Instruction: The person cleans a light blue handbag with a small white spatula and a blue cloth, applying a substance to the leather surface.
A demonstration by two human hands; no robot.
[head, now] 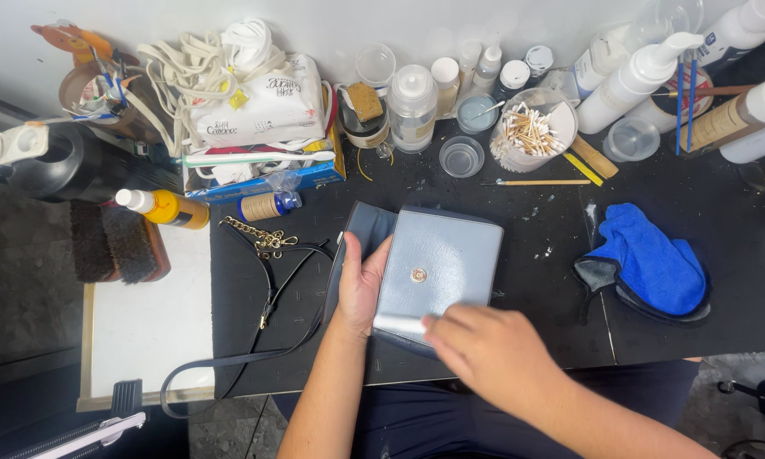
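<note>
at the near edge of the dark surface: a small grey-blue bag held and worked over

near the front middle of the black surface (535, 255) lies the grey-blue handbag (438, 268), flap side up, with a round metal snap at its centre. the left hand (361, 285) is curled around the bag's left edge, thumb over the flap and fingers tucked beneath, so the bag is gripped and steadied. the right hand (484, 348) is laid on the bag's lower front corner, fingers bent and blurred; whether something small is pinched under them cannot be told.

the bag is judged to be light, with a smooth leather-like skin that is likely a little slippery and easily marked. its panels look fairly stiff, while the flap bends softly. a hold along the side seam or under the folded edge is judged safest, away from the snap. the dark strap with gold chain (268, 255) trails loose to the left and may drag. a blue cloth (650, 259) rests well to the right, and a cup of cotton swabs (531, 132) stands behind.
</note>
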